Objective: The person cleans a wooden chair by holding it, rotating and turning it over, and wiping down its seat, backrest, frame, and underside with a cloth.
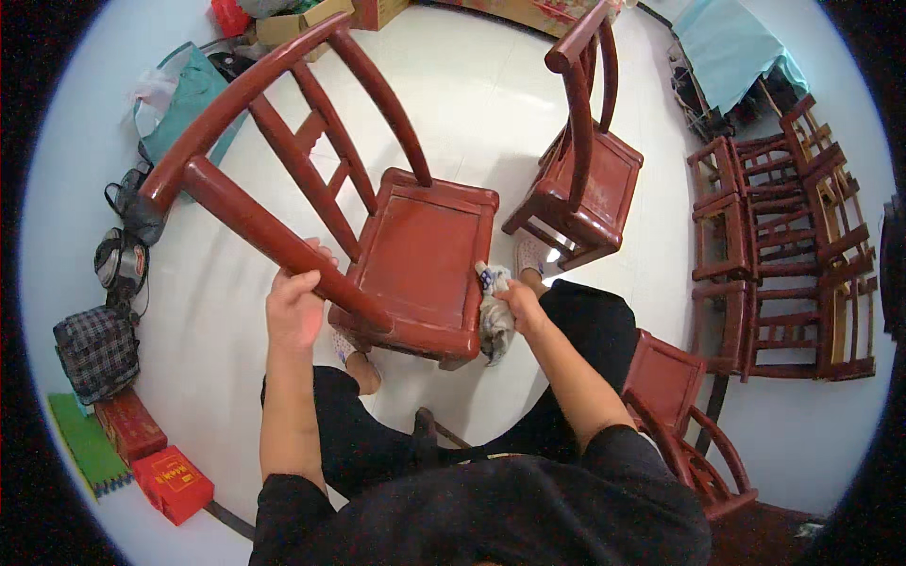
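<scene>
A reddish-brown wooden chair (425, 241) with a curved back rail stands tilted in front of me, between my feet. My left hand (300, 300) is wrapped round the chair's near side post, the thumb over its top. In my right hand (521, 304) is a crumpled pale rag (495, 325) with a dark blue patch, held against the right edge of the seat. Part of the rag hangs down beside the seat's side. The fingers under the post are partly hidden.
A second red chair (595, 189) stands ahead to the right, and another chair (665, 382) is by my right side. Stacked wooden chairs (774, 255) line the right wall. Along the left lie a checked bag (96, 351), a red box (173, 483) and a teal bag (193, 108).
</scene>
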`<state>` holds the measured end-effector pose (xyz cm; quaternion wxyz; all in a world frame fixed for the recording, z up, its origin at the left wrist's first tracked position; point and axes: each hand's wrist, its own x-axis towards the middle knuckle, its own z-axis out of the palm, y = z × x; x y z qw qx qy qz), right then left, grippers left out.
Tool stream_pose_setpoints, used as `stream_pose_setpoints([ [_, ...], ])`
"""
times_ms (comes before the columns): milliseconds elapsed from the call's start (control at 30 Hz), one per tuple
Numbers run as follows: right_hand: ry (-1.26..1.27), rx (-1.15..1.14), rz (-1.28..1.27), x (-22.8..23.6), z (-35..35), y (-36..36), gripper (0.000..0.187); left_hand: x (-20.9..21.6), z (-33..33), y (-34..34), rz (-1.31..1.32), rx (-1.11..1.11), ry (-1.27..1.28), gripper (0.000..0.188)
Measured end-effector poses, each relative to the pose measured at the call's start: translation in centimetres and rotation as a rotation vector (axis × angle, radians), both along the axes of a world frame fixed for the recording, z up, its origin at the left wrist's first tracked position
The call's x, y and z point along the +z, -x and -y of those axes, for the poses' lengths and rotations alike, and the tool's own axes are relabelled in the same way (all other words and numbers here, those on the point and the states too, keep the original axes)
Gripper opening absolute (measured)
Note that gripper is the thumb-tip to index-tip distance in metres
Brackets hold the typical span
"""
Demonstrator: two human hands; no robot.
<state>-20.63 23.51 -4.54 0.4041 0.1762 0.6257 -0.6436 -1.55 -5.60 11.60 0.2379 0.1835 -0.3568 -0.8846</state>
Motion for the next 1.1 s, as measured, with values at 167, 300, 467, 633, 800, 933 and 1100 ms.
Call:
stream_pose_setpoints([
  [167, 0.013, 0.151, -0.160, -1.7, 2.3, 4.9, 0.027, -1.4, 2.8, 2.5, -0.249, -0.533, 0.065, 0.077],
  [300, 0.217, 0.003, -0.155, -0.8, 3.0, 7.7, 0.025, -2.0, 0.7, 4.7, -0.283, -0.404, 0.160, 0.053],
  [467, 0.036, 0.005, -0.443, 1.0, 2.7, 8.5, 0.022, -3.3, -1.7, 6.3, -0.223, -0.026, 0.170, 0.022],
  [633, 0.387, -0.120, -0.682, 12.8, 2.1, 3.6, 0.030, 0.4, -0.3, 4.8, -0.140, 0.261, 0.124, 0.019],
  [800, 0.250, 0.166, -0.990, 17.0, 5.1, 4.2, 0.041, 1.2, 3.2, 4.4, -0.181, 0.336, -0.056, 0.015],
  [933, -0.350, 0.544, -1.423, 11.0, 11.8, 3.4, 0.043, 0.3, 3.6, 6.9, -0.229, 0.371, 0.169, 0.019],
  [1100, -0.134, 0.512, -1.395, 7.2, 15.8, -2.5, 0.038, -5.1, 7.8, 7.8, -0.128, 0.551, 0.075, 0.016],
])
